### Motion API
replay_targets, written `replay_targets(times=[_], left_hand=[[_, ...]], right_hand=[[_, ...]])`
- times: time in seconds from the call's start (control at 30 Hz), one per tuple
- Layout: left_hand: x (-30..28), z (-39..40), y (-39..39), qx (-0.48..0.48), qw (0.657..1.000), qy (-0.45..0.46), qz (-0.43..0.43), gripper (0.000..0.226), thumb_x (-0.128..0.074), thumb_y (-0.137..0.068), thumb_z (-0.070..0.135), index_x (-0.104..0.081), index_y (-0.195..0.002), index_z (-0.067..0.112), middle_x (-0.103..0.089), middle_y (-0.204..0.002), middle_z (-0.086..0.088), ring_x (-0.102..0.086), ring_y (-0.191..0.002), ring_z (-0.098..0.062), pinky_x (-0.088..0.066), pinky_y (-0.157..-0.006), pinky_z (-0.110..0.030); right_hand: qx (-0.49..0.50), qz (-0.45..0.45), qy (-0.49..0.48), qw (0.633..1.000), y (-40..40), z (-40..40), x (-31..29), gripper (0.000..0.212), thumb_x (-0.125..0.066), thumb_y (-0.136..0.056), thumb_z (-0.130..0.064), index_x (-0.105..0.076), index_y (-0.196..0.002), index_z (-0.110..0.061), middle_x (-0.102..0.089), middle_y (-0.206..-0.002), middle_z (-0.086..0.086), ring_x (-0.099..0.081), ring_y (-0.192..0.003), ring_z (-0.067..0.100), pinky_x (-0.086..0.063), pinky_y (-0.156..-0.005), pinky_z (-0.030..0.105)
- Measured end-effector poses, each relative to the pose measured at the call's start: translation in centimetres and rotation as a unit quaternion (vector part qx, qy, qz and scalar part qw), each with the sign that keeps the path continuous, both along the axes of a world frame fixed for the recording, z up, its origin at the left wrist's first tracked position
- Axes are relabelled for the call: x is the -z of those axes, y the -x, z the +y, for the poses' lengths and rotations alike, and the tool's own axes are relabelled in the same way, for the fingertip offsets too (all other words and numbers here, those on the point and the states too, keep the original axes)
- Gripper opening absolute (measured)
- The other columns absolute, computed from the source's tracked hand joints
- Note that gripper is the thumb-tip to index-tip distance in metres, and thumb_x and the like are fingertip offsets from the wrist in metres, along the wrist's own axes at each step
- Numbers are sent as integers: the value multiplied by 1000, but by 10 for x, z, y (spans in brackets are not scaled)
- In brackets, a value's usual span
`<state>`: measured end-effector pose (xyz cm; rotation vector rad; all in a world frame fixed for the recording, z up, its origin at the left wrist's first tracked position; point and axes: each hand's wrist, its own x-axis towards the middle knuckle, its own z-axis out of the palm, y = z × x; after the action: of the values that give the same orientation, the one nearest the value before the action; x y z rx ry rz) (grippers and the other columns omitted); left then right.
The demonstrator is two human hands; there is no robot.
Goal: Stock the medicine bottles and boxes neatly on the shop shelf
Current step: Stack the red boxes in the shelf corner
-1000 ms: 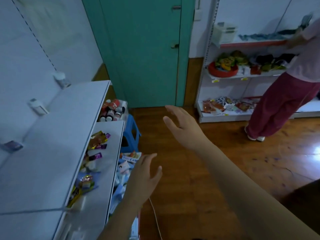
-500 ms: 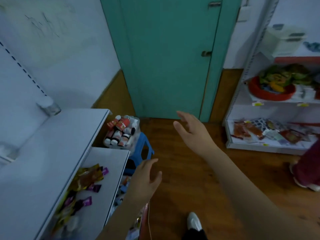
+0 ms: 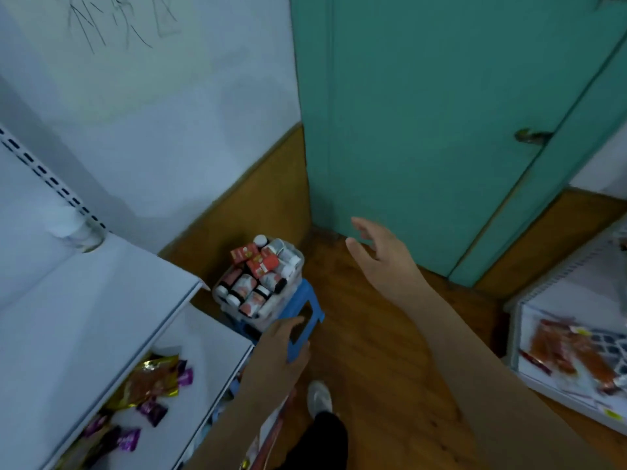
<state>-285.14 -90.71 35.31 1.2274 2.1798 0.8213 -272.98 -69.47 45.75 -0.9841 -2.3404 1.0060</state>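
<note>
Clear container point(image 3: 288, 266) of medicine bottles and red boxes point(image 3: 252, 276), heaped loosely, stands on a blue stool point(image 3: 305, 308) on the wooden floor at centre frame, just off the end of the white shelf point(image 3: 84, 317). Left hand point(image 3: 281, 351) at 6 o'clock of the container, over the stool's near edge; whether it grasps the stool cannot be told. Right hand point(image 3: 380, 256) at 3 o'clock, released, fingers spread, holding nothing. Snack packets point(image 3: 152, 381) on the lower shelf at 7 o'clock. Teal door point(image 3: 441, 113) at 1 o'clock.

blue stool point(image 3: 307, 312) | on wooden floor point(image 3: 390, 351) | carries clear tub of medicine bottles point(image 3: 259, 279)
</note>
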Motion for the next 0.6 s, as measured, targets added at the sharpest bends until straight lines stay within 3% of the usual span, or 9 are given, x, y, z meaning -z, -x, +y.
replay_targets(times=[0.13,0.27,0.4,0.6], left_hand=[[28,60,52,-48,998,-7,-32,45,-54,-98,38,-45,-141,29,-44,-133,16,-42,-123,-1,-39,-100,-20],[49,109,104,-94,994,-2,-60,39,-55,-99,30,-48,-137,25,-51,-120,5,-51,-107,-12,-50,-95,-38],[52,149,155,-164,985,15,-55,40,-56,-99,27,-50,-137,18,-50,-131,2,-48,-121,-16,-44,-102,-36],[69,181,198,-273,959,47,-57,33,-54,-99,37,-55,-128,22,-54,-124,1,-51,-114,-17,-46,-95,-35]], right_hand=[[-39,-29,-3,999,62,68,21,53,-45,-101,-45,-39,-148,-21,-48,-144,-5,-46,-127,7,-36,-102,22],[-88,-65,15,994,128,127,31,52,-47,-101,-43,-41,-147,-21,-49,-144,-3,-47,-129,10,-38,-103,23],[-147,-100,19,984,191,175,37,53,-49,-100,-42,-40,-148,-20,-48,-145,-2,-48,-130,10,-36,-105,24],[-220,-138,45,965,280,224,74,52,-53,-98,-40,-43,-145,-22,-51,-139,-4,-51,-119,8,-45,-104,34]])
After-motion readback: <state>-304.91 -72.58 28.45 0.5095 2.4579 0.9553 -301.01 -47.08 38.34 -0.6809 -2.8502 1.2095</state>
